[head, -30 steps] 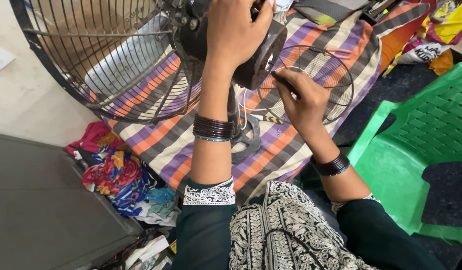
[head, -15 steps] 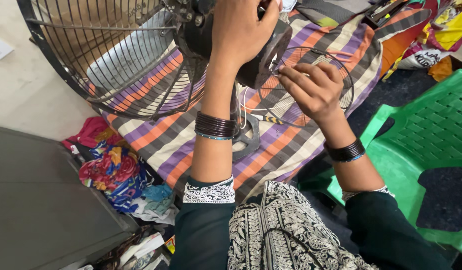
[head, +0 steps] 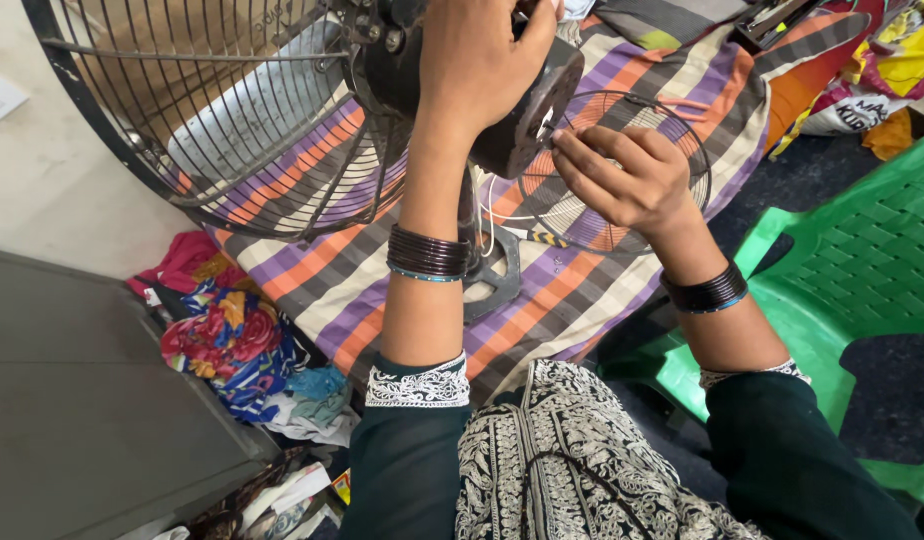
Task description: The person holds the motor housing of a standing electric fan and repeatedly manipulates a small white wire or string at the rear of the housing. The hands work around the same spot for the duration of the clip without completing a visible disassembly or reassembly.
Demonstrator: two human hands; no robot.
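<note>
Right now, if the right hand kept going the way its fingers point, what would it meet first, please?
Probably the fan motor: the right hand has its fingertips pointing up-left, at or almost touching its rear edge.

Our left hand point(head: 487, 55) gripping the fan motor housing point(head: 527, 110), our right hand point(head: 622, 180) pinching at its rear, wire fan guard point(head: 212, 120) over the striped cloth point(head: 542, 300)

The left hand point(head: 482, 60) hides the fan motor's point(head: 527, 110) top; frame crops both.

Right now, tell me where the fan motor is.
In the head view, top centre: the fan motor sits behind the wire guard, gripped by the left hand, right hand touching it.
</note>
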